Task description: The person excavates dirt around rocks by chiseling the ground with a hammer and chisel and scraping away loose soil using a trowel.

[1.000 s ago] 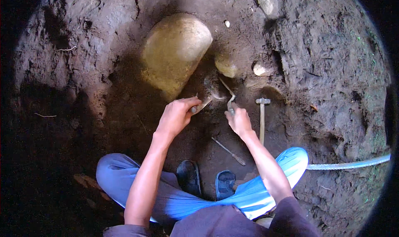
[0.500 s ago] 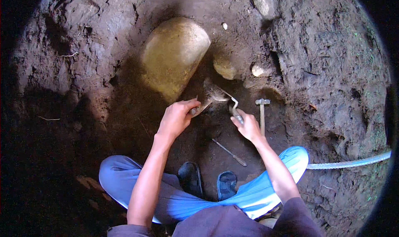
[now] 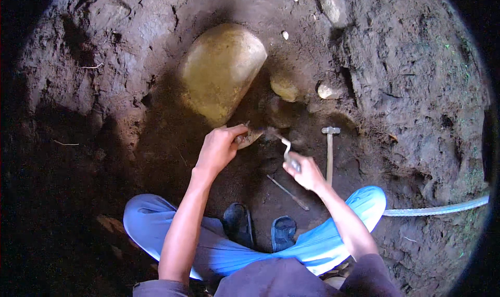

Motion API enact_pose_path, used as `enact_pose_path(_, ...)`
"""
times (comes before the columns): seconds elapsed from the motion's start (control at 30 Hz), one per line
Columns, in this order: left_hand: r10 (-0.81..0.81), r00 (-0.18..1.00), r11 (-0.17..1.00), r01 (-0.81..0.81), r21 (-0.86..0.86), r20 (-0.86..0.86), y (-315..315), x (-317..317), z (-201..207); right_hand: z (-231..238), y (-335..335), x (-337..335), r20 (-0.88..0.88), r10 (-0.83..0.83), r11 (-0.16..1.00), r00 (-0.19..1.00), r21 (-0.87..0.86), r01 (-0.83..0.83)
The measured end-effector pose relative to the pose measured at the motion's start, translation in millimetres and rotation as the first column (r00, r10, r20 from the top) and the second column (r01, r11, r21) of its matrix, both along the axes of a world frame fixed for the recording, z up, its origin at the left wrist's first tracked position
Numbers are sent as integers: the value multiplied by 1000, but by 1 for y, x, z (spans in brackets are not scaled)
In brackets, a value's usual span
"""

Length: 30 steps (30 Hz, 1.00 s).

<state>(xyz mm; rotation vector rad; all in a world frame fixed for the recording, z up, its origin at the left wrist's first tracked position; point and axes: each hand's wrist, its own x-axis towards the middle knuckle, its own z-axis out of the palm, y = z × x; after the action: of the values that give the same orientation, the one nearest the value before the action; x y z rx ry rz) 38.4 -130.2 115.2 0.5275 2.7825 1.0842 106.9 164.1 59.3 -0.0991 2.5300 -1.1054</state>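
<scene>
My left hand [image 3: 217,147] is closed around a short tool with a pale, flat end [image 3: 250,140], just below the tip of a big smooth stone [image 3: 224,70]. The tool's exact kind is hard to make out. In my right hand [image 3: 308,173] is the handle of a trowel [image 3: 287,147] with a bent metal neck. Its dark blade points up and left, close to the left hand's tool, and blends into the shaded soil. A rounded stone [image 3: 284,88] sits half buried above the trowel.
To the right of my right hand lies a hammer [image 3: 329,153] with a wooden handle. A thin metal tool [image 3: 287,192] lies on the soil ahead of my shoes [image 3: 284,232]. A small pale stone [image 3: 327,91] sits upper right; a ribbed hose [image 3: 437,210] runs past my knee.
My right hand has drawn slightly toward me and left, bringing the trowel from the soil below the rounded stone to beside the left hand's tool. My left hand has barely moved.
</scene>
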Motion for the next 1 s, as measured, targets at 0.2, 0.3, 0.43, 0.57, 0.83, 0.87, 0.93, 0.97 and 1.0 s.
enact_pose_path(0.2, 56, 998, 998, -57, -19, -30, 10, -5, -4, 1, 10, 33, -121, -274, 952, 954, 107, 287)
enact_pose_path(0.3, 21, 997, 1000, -21, 8, -68, 14, -6, -2, -2, 14, 9, -195, -263, 936, 945, 184, 299)
enact_pose_path(0.43, 44, 994, 999, -43, 3, -95, 10, -3, -3, -16, 1, -13, -317, -211, 954, 925, 138, 265)
enact_pose_path(0.57, 48, 995, 999, -48, 4, -82, 6, -3, -6, -18, -18, -39, -309, -218, 946, 926, 167, 279)
enact_pose_path(0.83, 2, 996, 998, 4, 65, -93, 3, -7, -10, -25, -24, -64, 117, -361, 897, 925, -229, 379)
enact_pose_path(0.87, 4, 995, 999, 0, 42, -103, -1, -5, -15, 3, -24, -62, 354, -332, 833, 874, -324, 448)
enact_pose_path(0.93, 0, 993, 1000, 3, 25, -115, -2, -2, -15, 6, -14, -38, 392, -278, 835, 877, -353, 422)
enact_pose_path(0.97, -6, 995, 999, 10, 38, -96, 2, -4, -12, -5, -6, -18, 244, -264, 903, 933, -277, 328)
enact_pose_path(1.0, -8, 997, 999, 11, 41, -76, 0, -6, -10, -14, -5, 0, 99, -218, 954, 971, -189, 234)
